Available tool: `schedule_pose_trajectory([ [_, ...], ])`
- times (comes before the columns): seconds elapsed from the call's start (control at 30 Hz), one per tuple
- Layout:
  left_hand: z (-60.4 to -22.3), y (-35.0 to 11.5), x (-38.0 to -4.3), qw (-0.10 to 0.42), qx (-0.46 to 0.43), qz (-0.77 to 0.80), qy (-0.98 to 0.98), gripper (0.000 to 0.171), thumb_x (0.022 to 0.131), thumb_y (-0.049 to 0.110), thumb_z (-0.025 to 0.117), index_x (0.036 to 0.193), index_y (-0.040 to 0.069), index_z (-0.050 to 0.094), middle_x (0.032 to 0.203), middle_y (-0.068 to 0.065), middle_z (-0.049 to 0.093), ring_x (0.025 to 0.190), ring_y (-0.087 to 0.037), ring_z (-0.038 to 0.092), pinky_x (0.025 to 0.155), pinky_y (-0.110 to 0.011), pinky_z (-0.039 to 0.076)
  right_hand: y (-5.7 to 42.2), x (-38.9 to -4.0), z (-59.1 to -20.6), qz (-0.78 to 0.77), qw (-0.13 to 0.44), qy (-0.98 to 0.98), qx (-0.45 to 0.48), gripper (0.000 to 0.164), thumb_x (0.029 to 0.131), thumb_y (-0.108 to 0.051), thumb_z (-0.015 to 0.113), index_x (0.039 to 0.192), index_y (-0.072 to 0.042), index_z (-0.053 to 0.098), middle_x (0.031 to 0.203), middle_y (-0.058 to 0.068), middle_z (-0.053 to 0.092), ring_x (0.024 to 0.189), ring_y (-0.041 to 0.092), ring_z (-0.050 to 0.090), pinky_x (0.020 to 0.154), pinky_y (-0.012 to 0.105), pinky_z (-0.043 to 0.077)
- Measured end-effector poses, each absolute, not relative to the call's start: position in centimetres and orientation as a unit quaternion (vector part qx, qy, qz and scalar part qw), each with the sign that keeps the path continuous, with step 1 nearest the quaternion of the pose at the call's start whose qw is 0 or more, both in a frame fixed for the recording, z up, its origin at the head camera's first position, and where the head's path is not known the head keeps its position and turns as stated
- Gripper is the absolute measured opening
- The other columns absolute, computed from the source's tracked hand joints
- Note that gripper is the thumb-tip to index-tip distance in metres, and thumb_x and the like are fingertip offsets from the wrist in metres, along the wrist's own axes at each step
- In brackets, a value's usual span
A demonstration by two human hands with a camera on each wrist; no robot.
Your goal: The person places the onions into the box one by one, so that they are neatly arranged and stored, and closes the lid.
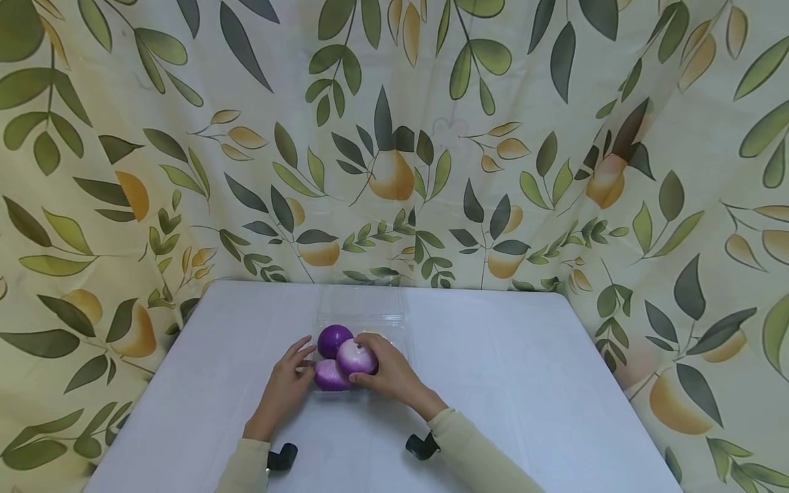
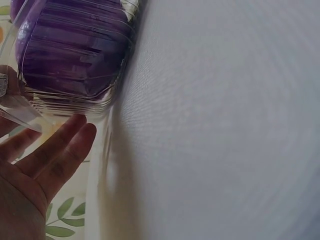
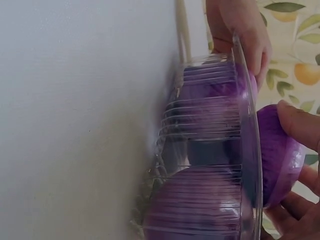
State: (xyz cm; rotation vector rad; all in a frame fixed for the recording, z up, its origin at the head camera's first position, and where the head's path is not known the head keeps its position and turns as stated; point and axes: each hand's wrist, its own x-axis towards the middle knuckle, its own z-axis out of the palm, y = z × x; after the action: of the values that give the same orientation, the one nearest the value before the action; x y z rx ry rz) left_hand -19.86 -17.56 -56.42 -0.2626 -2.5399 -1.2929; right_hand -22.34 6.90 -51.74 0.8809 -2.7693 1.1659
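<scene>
My right hand (image 1: 394, 373) grips a red onion (image 1: 357, 357), glossy purple with a whitish top, between thumb and fingers. In the right wrist view this onion stands above the rim of a clear plastic clamshell box (image 3: 255, 165). Inside the box are a dark purple onion (image 1: 335, 341) at the back left and a streaked lighter one (image 1: 331, 376) at the front left. Another purple onion (image 3: 195, 205) shows through the ribbed front wall, hidden under my right hand in the head view. My left hand (image 1: 285, 387) is at the box's left side, fingers extended, fingertips right at the wall.
The box's clear lid (image 1: 360, 301) lies folded back toward the table's far edge. A white cloth covers the table (image 1: 493, 383). A leaf-and-fruit patterned curtain (image 1: 394, 226) hangs behind and at both sides. Black wrist mounts (image 1: 422, 446) sit under both forearms.
</scene>
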Motion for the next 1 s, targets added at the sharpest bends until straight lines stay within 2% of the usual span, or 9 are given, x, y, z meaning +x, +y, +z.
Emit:
schedule_pose_trajectory([
  [0.23, -56.52, -17.81, -20.00, 0.167, -0.105, -0.441, -0.876, 0.039, 0.087, -0.003, 0.061, 0.126, -0.004, 0.062, 0.145, -0.016, 0.051, 0.095, -0.027, 0.072, 0.075, -0.036, 0.062, 6.71, -22.39, -51.88, 0.374, 0.004, -0.884, 0.281, 0.067, 0.081, -0.036, 0.079, 0.138, -0.020, 0.048, 0.146, 0.003, 0.051, 0.137, 0.024, 0.048, 0.110, 0.043, 0.046],
  [0.6, -56.61, -17.76, -20.00, 0.154, -0.102, -0.441, -0.879, 0.039, 0.089, 0.000, 0.061, 0.128, -0.002, 0.063, 0.147, -0.012, 0.051, 0.097, -0.024, 0.071, 0.076, -0.030, 0.061, 6.69, -22.08, -52.14, 0.361, 0.029, -0.889, 0.281, 0.068, 0.081, -0.032, 0.079, 0.140, -0.018, 0.048, 0.149, 0.003, 0.049, 0.140, 0.025, 0.045, 0.113, 0.044, 0.043],
  [0.73, -56.45, -17.71, -20.10, 0.163, -0.103, -0.442, -0.876, 0.039, 0.087, -0.002, 0.061, 0.126, -0.003, 0.063, 0.146, -0.013, 0.051, 0.095, -0.025, 0.072, 0.074, -0.030, 0.061, 6.48, -22.25, -52.23, 0.334, 0.054, -0.898, 0.283, 0.066, 0.082, -0.032, 0.079, 0.139, -0.019, 0.049, 0.151, 0.002, 0.047, 0.141, 0.023, 0.043, 0.113, 0.045, 0.042],
  [1.0, -56.55, -17.45, -20.07, 0.149, -0.100, -0.448, -0.876, 0.040, 0.087, -0.003, 0.061, 0.127, -0.004, 0.062, 0.147, -0.015, 0.050, 0.098, -0.026, 0.071, 0.075, -0.032, 0.061, 6.25, -22.51, -52.63, 0.291, 0.085, -0.913, 0.274, 0.065, 0.079, -0.028, 0.081, 0.138, -0.020, 0.052, 0.151, 0.000, 0.046, 0.140, 0.022, 0.044, 0.111, 0.043, 0.045],
])
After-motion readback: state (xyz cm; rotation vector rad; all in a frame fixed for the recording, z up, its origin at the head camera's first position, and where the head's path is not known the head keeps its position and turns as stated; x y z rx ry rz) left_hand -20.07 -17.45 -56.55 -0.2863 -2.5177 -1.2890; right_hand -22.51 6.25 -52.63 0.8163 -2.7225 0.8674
